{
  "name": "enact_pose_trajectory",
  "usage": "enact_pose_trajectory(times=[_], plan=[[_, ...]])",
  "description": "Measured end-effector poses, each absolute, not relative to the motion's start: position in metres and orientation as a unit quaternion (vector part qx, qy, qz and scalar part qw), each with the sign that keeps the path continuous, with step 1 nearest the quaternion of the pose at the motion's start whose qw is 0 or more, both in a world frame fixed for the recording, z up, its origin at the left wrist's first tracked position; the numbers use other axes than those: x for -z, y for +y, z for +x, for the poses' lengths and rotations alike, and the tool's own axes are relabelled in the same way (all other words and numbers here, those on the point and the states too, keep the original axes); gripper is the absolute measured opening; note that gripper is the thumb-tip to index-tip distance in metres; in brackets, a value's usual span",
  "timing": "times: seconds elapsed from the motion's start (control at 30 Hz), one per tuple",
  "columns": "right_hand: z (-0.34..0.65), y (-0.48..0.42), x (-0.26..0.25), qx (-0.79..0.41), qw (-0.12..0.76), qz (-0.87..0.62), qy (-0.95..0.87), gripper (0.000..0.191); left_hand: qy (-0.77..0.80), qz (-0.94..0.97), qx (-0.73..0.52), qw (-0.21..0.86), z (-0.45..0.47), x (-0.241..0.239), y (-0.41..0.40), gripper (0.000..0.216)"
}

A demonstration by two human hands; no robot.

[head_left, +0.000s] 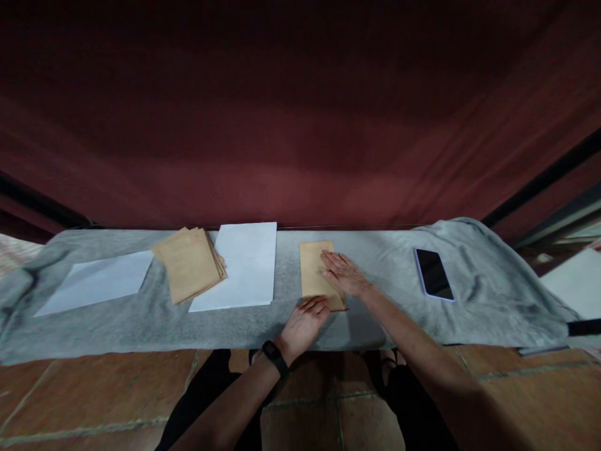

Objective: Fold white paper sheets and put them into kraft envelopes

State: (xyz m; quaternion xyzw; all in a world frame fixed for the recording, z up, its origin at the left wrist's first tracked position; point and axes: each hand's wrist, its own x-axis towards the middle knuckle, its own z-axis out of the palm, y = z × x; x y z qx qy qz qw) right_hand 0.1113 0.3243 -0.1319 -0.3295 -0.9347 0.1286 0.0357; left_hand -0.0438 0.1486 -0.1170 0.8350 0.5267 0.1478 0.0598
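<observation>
A brown envelope (pixel 312 266) lies on the grey cloth (pixel 141 322) in front of me. My right hand (pixel 344 272) rests flat on its right side with fingers stretched out and together. My left hand (pixel 304 324), with a black band on the wrist, touches the envelope's near edge with curled fingertips; I cannot see anything held in it.
To the left lie a white sheet (pixel 244 266), a stack of brown envelopes (pixel 190 263) and another white sheet (pixel 96 282). A dark phone (pixel 433 274) lies on the cloth to the right. A dark red curtain (pixel 300 125) hangs behind. Tiled floor (pixel 94 394) is below.
</observation>
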Motion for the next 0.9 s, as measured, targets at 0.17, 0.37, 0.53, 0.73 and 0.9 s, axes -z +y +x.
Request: enact_pose_trajectory(times=[0.17,0.37,0.53,0.73,0.9], plan=[[0.102,0.331,0.135,-0.098,0.061,-0.378,-0.919,0.065,0.519,0.840,-0.148,0.065,-0.055,0.114,0.144,0.039],[0.125,0.288,0.137,-0.113,0.073,-0.320,-0.938,0.062,0.526,0.837,-0.138,0.057,-0.054,0.114,0.141,0.035],[0.156,0.242,0.136,-0.154,0.048,-0.277,-0.947,0.060,0.518,0.837,-0.164,0.060,-0.053,0.112,0.139,0.033],[0.162,0.249,0.131,-0.196,0.018,-0.262,-0.945,0.059,0.519,0.832,-0.183,0.072,-0.053,0.107,0.140,0.027],[0.134,0.297,0.132,-0.147,0.039,-0.302,-0.941,0.062,0.524,0.832,-0.163,0.078,-0.051,0.104,0.141,0.026]])
